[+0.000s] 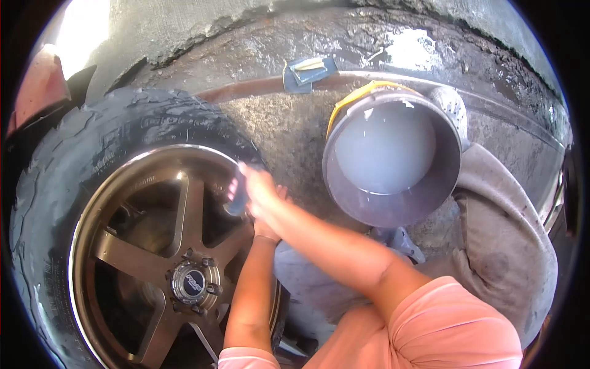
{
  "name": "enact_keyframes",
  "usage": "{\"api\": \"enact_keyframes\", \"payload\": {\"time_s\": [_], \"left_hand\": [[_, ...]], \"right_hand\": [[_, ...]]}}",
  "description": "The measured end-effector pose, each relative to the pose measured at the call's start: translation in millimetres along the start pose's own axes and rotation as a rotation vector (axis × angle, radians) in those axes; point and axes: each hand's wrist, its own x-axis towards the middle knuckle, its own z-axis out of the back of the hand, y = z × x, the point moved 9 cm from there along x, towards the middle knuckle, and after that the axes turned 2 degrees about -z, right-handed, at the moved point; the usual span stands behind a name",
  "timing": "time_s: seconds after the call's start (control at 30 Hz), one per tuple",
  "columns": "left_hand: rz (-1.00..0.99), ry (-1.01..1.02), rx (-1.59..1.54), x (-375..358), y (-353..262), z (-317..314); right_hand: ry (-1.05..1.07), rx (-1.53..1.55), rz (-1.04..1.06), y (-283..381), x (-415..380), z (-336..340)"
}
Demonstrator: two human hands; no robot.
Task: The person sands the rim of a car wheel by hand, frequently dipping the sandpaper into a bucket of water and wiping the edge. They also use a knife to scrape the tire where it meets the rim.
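Observation:
My right hand (257,189), a little blurred, has its fingers closed around a dark blue-grey flat pad (237,198) at the upper right lip of the bronze wheel rim (136,253). Behind my right forearm, my left hand (268,229) is mostly hidden; some fingertips show above the forearm, close to the tyre's right side. What it holds, if anything, does not show. The rim has broad spokes and a dark centre cap (195,283) with lettering. Around it sits a chunky black tyre (58,184) with greyish wet smears on its sidewall and tread.
A dark bucket (393,209) with a yellow handle (353,98) and cloudy whitish water stands between my legs, right of the wheel. Dark blue folded sheets (298,80) with a pale piece on top lie by the concrete edge. Wet, rough ground (258,40) stretches beyond it.

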Motion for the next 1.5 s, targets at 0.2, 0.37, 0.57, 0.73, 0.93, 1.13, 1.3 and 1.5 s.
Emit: {"api": "enact_keyframes", "payload": {"time_s": [0.2,0.37,0.57,0.73,0.93,1.13,1.3,1.5], "left_hand": [[0.33,-0.167,-1.028,-4,18,-11],[0.356,-0.245,-1.076,0,34,1],[0.37,-0.268,-1.065,-4,25,-7],[0.332,-0.313,-1.031,-6,37,9],[0.347,-0.207,-1.046,-6,35,7],[0.323,0.183,-1.233,10,52,9],[0.374,-0.027,-1.178,5,57,18],[0.3,0.192,-1.289,9,52,10]], "right_hand": [[-0.012,0.08,-0.01,4,-4,-25],[0.011,-0.054,-0.011,2,4,3],[0.103,-0.009,-0.008,20,-21,-61],[0.024,-0.115,0.039,18,-15,-25],[0.108,-0.076,0.012,22,-18,-52],[0.155,-0.606,0.801,117,-63,-66],[0.204,-0.935,1.114,106,-76,-85],[0.248,-1.039,1.328,101,-92,-114]]}}
